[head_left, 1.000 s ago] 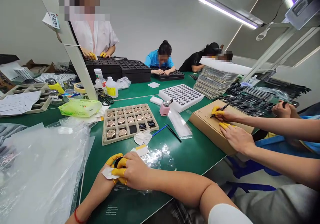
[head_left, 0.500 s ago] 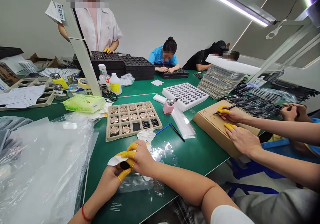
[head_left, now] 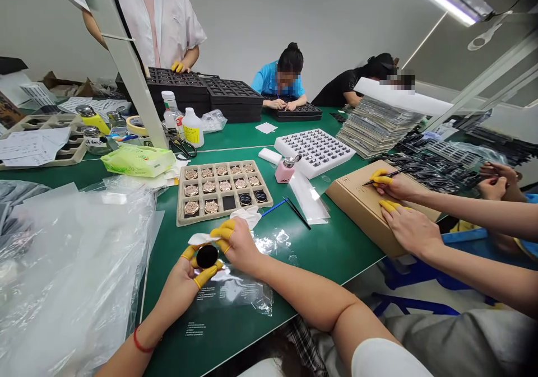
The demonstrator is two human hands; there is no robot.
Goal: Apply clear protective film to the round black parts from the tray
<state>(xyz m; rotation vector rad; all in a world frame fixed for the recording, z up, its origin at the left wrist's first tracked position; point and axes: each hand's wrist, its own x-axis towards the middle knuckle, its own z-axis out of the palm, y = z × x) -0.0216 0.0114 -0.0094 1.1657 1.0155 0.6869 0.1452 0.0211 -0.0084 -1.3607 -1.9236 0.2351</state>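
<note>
My left hand (head_left: 180, 284), with yellow finger cots on it, grips a round watch head (head_left: 207, 257) with its black face turned up towards me. In my right hand (head_left: 240, 243), also in yellow finger cots, is a white cloth (head_left: 200, 239), pinched at the far edge of the watch head. Beyond my hands lies a beige compartment tray (head_left: 181, 202) of several rose-gold watch heads (head_left: 191, 207) and two black-faced ones (head_left: 253, 198). One front compartment (head_left: 229, 203) holds no watch. Another crumpled white cloth (head_left: 247, 215) touches the tray's front edge.
Clear plastic film (head_left: 263, 296) lies beneath my hands; a larger sheet (head_left: 84, 276) covers the left. Black tweezers (head_left: 298, 214), a pink bottle (head_left: 285, 171) and a white foam tray (head_left: 315, 153) are beyond. At right, a co-worker's hands (head_left: 409, 228) write on a cardboard box (head_left: 357, 206).
My right hand and the cloth have lifted off the watch head's face, so its black disc now shows fully. The view has shifted slightly. The co-worker's pen has moved a little.
</note>
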